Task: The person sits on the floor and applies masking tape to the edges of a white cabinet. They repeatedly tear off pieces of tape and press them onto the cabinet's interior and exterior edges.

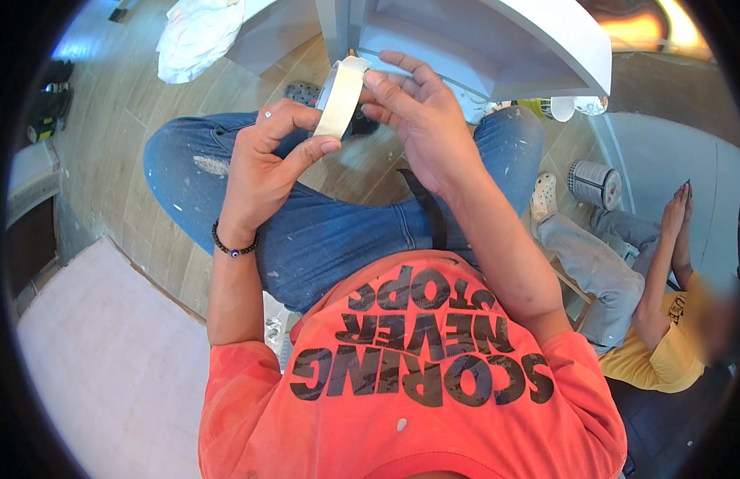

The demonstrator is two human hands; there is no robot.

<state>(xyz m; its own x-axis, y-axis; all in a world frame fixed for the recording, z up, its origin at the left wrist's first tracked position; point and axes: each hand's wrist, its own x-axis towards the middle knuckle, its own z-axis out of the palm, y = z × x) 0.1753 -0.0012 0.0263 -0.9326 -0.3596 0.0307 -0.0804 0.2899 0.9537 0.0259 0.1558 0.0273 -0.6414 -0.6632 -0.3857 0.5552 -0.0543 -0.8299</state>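
Note:
My left hand (276,156) pinches a roll of cream masking tape (344,96) between thumb and fingers, holding it tilted on edge above my lap. A ring is on one of its fingers and a dark beaded bracelet (236,251) circles the wrist. At the right side of the roll is my right hand (418,112), its fingers apart and one fingertip against the tape's edge. Whether a loose tape end lies under that fingertip I cannot make out.
Just ahead stands a white cabinet-like piece (466,52) with a curved edge. White crumpled material (198,36) lies at the far left, a pale board (114,359) at the near left. To the right sit a paint can (593,185) and another person (649,311) with hands together.

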